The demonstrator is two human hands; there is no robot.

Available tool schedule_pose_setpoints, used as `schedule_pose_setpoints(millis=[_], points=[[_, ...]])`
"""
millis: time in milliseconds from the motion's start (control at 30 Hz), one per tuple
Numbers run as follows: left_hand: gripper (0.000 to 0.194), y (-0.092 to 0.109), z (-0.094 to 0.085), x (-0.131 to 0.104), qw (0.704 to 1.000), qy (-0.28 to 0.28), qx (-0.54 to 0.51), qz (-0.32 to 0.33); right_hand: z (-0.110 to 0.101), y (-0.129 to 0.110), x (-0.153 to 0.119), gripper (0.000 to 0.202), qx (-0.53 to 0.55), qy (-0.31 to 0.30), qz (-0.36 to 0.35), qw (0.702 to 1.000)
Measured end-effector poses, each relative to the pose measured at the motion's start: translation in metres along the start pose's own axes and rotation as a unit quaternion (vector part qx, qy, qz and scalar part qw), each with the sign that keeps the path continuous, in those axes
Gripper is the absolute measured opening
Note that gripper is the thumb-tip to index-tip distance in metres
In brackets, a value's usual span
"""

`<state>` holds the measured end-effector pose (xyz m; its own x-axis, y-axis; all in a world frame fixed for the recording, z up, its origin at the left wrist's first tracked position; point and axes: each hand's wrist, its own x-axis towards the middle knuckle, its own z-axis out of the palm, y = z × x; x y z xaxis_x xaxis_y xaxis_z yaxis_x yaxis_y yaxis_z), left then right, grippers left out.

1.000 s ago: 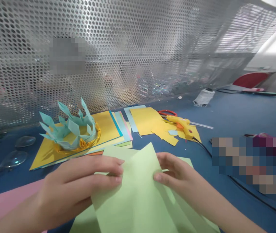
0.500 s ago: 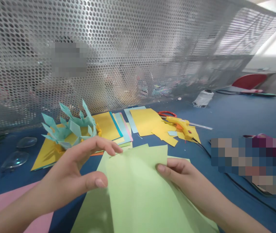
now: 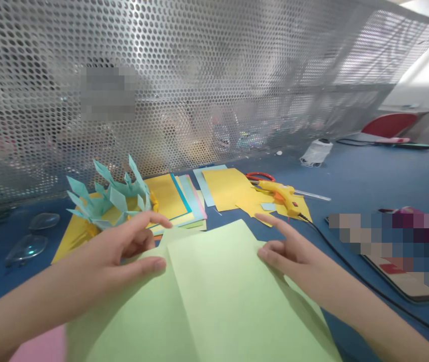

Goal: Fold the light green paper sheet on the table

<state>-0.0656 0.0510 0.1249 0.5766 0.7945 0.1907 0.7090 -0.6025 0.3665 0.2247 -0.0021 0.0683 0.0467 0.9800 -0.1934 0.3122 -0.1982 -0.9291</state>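
A light green paper sheet (image 3: 218,296) lies spread on the blue table (image 3: 368,186) right in front of me, with a fold line down its left part. My left hand (image 3: 123,251) rests on its upper left corner, thumb pressing the paper, forefinger stretched out. My right hand (image 3: 285,251) touches the sheet's upper right edge with its fingertips, forefinger pointing away. Neither hand grips anything.
A teal paper crown (image 3: 112,198) sits on yellow paper at the left. Coloured sheets (image 3: 184,196), red scissors (image 3: 259,176) and a yellow glue gun (image 3: 284,193) with a black cord lie behind. Pink paper (image 3: 36,347) lies near left. A perforated metal screen (image 3: 199,75) closes the back.
The green sheet was held up and folded between both hands; now it lies opened flat on the table, and both hands have let go and rest on its upper corners.
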Motion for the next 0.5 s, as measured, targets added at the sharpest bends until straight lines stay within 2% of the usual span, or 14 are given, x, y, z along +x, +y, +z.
schedule_pose_setpoints(millis=[33, 67, 200, 300, 500], points=[[0.03, -0.003, 0.004, 0.001, 0.999, -0.045, 0.014, -0.016, -0.001, 0.002, 0.001, 0.068, -0.038, 0.023, -0.015, 0.999], [0.029, -0.005, 0.01, 0.001, 0.997, -0.066, 0.03, -0.025, -0.002, 0.004, 0.002, 0.07, -0.076, 0.041, -0.027, 0.996], [0.024, -0.003, 0.05, -0.002, 0.996, -0.064, 0.068, -0.006, -0.003, 0.012, 0.005, 0.04, -0.194, 0.057, -0.045, 0.978], [0.037, 0.009, 0.073, -0.009, 0.992, -0.092, 0.08, 0.021, -0.004, 0.015, 0.007, 0.034, -0.247, 0.052, -0.045, 0.966], [0.038, 0.026, 0.087, -0.013, 0.984, -0.111, 0.138, 0.036, -0.006, 0.008, 0.012, 0.035, -0.303, 0.041, -0.027, 0.952]])
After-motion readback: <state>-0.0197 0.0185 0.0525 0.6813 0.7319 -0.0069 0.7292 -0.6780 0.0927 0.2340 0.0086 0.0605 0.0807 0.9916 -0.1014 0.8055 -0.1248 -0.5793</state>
